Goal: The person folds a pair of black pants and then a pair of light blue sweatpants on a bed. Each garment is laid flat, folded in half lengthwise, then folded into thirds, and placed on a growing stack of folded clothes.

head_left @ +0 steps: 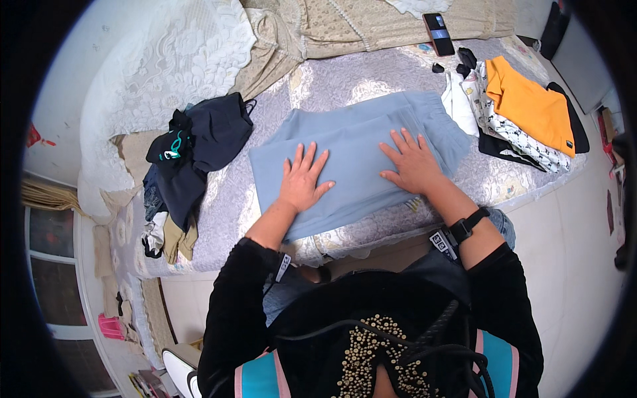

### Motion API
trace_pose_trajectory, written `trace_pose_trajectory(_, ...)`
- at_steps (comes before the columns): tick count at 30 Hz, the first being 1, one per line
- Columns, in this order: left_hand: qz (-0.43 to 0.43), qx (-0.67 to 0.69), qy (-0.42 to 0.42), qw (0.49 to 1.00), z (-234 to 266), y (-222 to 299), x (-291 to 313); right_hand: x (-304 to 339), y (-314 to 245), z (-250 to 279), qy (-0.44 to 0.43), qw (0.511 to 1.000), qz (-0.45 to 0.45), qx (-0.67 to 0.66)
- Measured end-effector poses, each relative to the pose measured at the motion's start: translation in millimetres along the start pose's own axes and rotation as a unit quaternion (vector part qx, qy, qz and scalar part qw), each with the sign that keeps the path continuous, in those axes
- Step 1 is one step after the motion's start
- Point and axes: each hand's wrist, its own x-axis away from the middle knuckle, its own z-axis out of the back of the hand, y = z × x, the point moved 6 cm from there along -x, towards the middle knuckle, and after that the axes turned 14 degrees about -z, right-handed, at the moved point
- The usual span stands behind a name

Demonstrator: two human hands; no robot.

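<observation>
A pair of light blue pants (358, 156) lies spread on the patterned seat cover (225, 219), folded over lengthwise, with its gathered waistband toward the right. My left hand (304, 179) rests flat on the left part of the cloth, fingers spread and pointing away from me. On the right part, near the waistband, my right hand (413, 162) presses down flat, its fingers also apart. Neither hand grips anything. A few creases run across the cloth between and around the hands.
Dark crumpled clothes (206, 136) are heaped on the left. At right stands a stack of folded clothes topped by an orange garment (531, 106). Behind it lie a phone (438, 34) and small black items (466, 58). White lace (192, 60) drapes the back left.
</observation>
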Motion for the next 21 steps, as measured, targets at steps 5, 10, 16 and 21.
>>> trace_pose_trajectory(5,0.131,-0.028,0.023,0.991,-6.0,-76.9,-3.8,0.2,2.5,-1.0,-0.022,1.0,-0.022,0.005)
trace_pose_trajectory(10,0.296,0.03,0.017,0.954,-5.8,-126.0,8.6,-1.1,0.0,0.6,-0.027,0.999,-0.018,-0.014)
trace_pose_trajectory(16,0.285,0.009,0.056,0.957,20.0,-141.9,-19.8,-4.0,-0.5,-1.9,-0.039,0.999,-0.022,0.013)
trace_pose_trajectory(21,0.259,0.094,-0.03,0.961,23.5,-168.2,-22.9,-4.0,-1.0,0.8,-0.046,0.998,-0.031,-0.004)
